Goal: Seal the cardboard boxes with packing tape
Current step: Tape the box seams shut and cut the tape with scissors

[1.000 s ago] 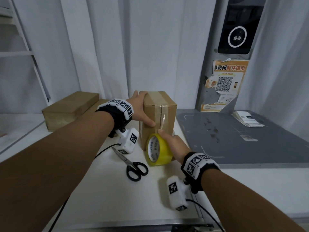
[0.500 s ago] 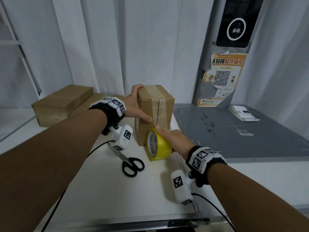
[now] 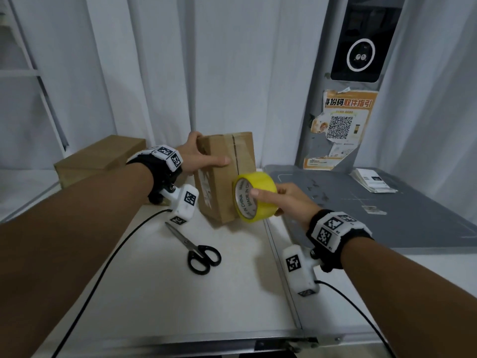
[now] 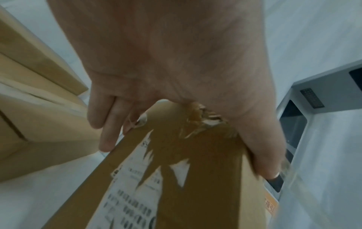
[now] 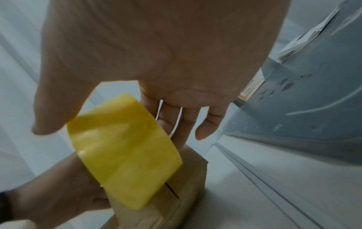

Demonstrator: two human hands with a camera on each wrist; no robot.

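A small brown cardboard box (image 3: 223,177) stands tilted on the white table (image 3: 180,293), its flap seam facing me with clear tape near its top. My left hand (image 3: 198,158) grips the box's upper left edge, thumb across the front face and fingers behind. In the left wrist view the box (image 4: 186,178) shows a torn white label. My right hand (image 3: 281,200) holds a yellow tape roll (image 3: 254,197) against the box's lower right front, thumb on the roll's side. In the right wrist view the tape roll (image 5: 125,150) lies over the box (image 5: 186,186).
Black-handled scissors (image 3: 196,250) lie on the table in front of the box. More cardboard boxes (image 3: 100,161) sit at the back left. A grey mat (image 3: 387,215) with a stack of paper slips (image 3: 371,180) covers the right side. White curtains hang behind.
My left hand has tipped and turned the box so its seam faces me. My right hand has lifted the tape roll higher up the box's front.
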